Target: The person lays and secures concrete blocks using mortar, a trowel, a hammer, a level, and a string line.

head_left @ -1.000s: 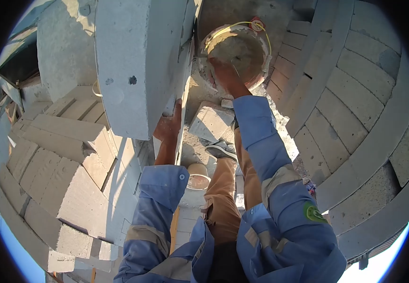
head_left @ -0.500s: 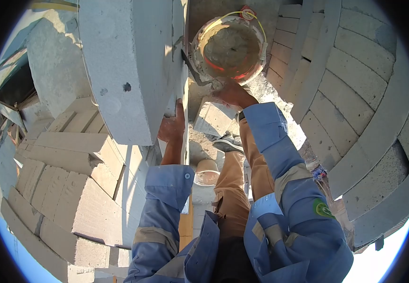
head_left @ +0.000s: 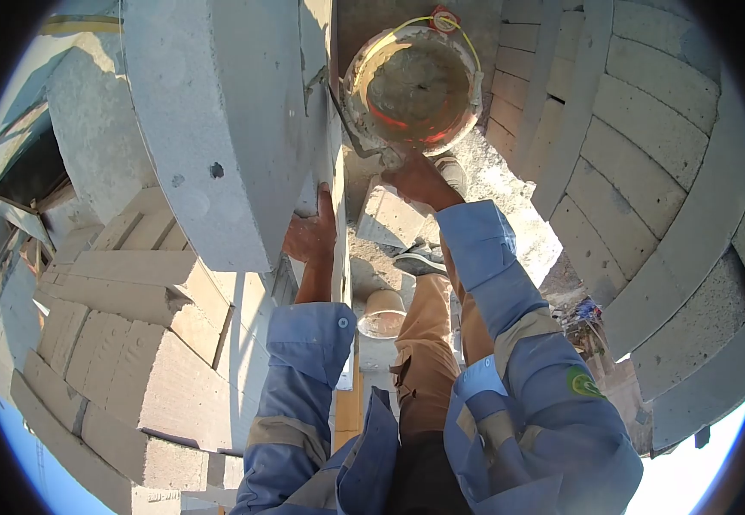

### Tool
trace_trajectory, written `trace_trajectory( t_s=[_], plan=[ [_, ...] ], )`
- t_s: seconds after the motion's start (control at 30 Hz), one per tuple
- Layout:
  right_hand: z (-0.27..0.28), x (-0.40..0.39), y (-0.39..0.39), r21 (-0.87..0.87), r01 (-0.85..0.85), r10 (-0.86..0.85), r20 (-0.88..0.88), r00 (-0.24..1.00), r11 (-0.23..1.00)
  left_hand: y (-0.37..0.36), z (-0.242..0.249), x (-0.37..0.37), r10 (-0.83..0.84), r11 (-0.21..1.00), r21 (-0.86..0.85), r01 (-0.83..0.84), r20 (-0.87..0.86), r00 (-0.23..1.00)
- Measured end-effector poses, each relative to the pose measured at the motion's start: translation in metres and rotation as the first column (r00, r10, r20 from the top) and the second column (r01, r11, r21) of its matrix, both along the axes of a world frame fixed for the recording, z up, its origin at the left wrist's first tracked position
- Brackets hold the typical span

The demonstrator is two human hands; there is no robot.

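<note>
My right hand [head_left: 411, 176] is closed round the handle of a trowel [head_left: 348, 127], its dark thin blade seen nearly edge-on. The blade's tip meets the side of the pale block wall [head_left: 273, 112], close to a mortar joint. My left hand [head_left: 310, 236] rests against the lower part of the wall, thumb stretched upward along it and apart from the fingers, which are partly hidden. Just beyond my right hand stands a bucket [head_left: 474, 99] of wet grey mortar [head_left: 415, 81] with a yellow handle.
Stacked pale blocks [head_left: 192, 378] lie at the left, and more block courses [head_left: 630, 163] rise at the right. A loose block piece [head_left: 389, 215] and a small bucket [head_left: 382, 313] sit on the floor near my shoe [head_left: 419, 261]. Rubble [head_left: 518, 223] lies beside the right-hand blocks.
The view has shifted slightly. My right hand and the trowel have moved a little down and left in the picture, with the blade still at the wall. My left hand stays against the wall.
</note>
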State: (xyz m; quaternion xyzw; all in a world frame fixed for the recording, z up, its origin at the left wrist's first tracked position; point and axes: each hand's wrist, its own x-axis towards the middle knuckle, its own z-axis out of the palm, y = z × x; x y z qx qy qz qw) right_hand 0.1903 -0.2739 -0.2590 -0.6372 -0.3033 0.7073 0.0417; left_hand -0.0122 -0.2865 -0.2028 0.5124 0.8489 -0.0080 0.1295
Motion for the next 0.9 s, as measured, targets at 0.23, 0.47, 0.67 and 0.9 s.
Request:
trace_trajectory(
  t_s=[0.23,0.47,0.67,0.9],
  plan=[
    [0.015,0.019,0.069,0.052,-0.058,0.051,0.117,0.992,0.997,-0.004,-0.003,-0.002,-0.009,1.0,-0.023,0.009,0.003,1.0],
    [-0.002,0.003,0.012,0.429,-0.175,0.09,0.211,0.973,0.886,-0.004,-0.006,-0.004,-0.083,0.996,0.026,0.085,-0.072,0.994],
    [-0.003,-0.015,0.019,0.258,0.031,-0.065,0.126,0.99,0.966,-0.007,-0.008,-0.008,-0.121,0.991,0.053,0.124,-0.06,0.991],
    [-0.014,-0.041,0.005,0.3,0.038,-0.087,0.151,0.985,0.953,-0.007,-0.011,-0.01,-0.145,0.984,0.101,0.149,-0.046,0.988]
  ],
)
